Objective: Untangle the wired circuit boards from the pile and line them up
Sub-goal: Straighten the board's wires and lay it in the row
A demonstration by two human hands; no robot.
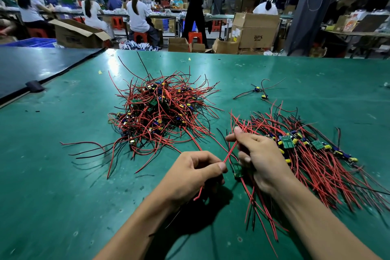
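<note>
1 thin red wire (230,151) is being pinched by the left hand (194,173), thumb against forefinger, its upper run being gripped by the curled right hand (260,154). The small green circuit board (238,170) hanging between them is probably best being eased out slowly, so nothing is being snagged. The tangled red-wired pile (158,110) is lying ahead-left, well apart; the lined-up row (306,148) is lying just beside the right hand.

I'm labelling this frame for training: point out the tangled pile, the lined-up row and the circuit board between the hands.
tangled pile (160,110), head view, its heaped middle.
lined-up row (287,142), head view, a green board in it.
circuit board (238,170), head view, its green face.
</note>
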